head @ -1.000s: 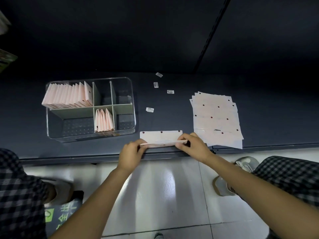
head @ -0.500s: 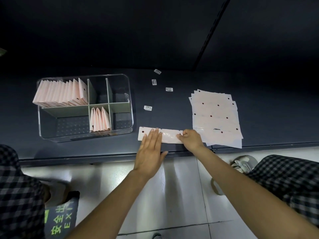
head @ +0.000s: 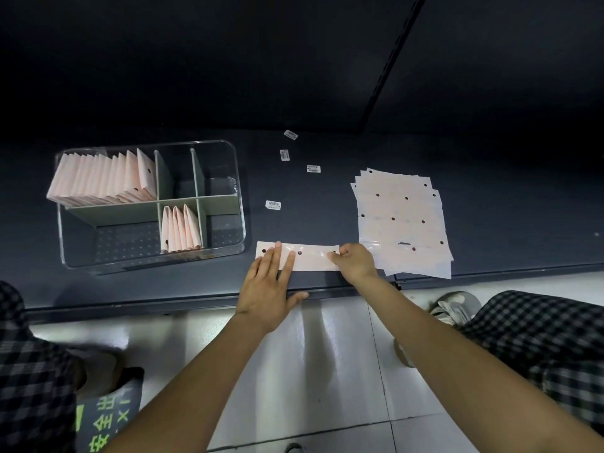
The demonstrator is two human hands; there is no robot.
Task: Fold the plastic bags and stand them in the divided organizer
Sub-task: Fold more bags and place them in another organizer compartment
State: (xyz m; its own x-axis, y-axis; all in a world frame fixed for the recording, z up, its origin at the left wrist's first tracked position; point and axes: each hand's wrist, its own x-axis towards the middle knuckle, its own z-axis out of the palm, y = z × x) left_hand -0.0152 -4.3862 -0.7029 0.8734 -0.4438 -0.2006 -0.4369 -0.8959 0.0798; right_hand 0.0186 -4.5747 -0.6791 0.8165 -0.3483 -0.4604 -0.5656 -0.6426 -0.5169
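Folded bag strip [head: 313, 258]: pale pink, long and narrow, lying flat on the dark shelf [head: 327, 204] near its front edge, between my two hands.
Left hand [head: 269, 286]: I have it flat, fingers straight and spread, pressing down on the strip's left half; thumb sticks out to the right along the shelf's front edge.
Right hand [head: 356, 261]: fingers curled, pinching the strip's right end.
Flat bag pile [head: 403, 220]: unfolded bags stacked just beyond and right of my right hand, touching its knuckles.
Organizer [head: 240, 178]: clear box with green dividers, ahead and left of my left hand, close to the strip's left end.
Filed bags [head: 104, 179]: full row standing in the far-left compartment; a few more [head: 181, 228] in the near-middle one.
Labels [head: 273, 205]: four small white stickers scattered beyond the strip.
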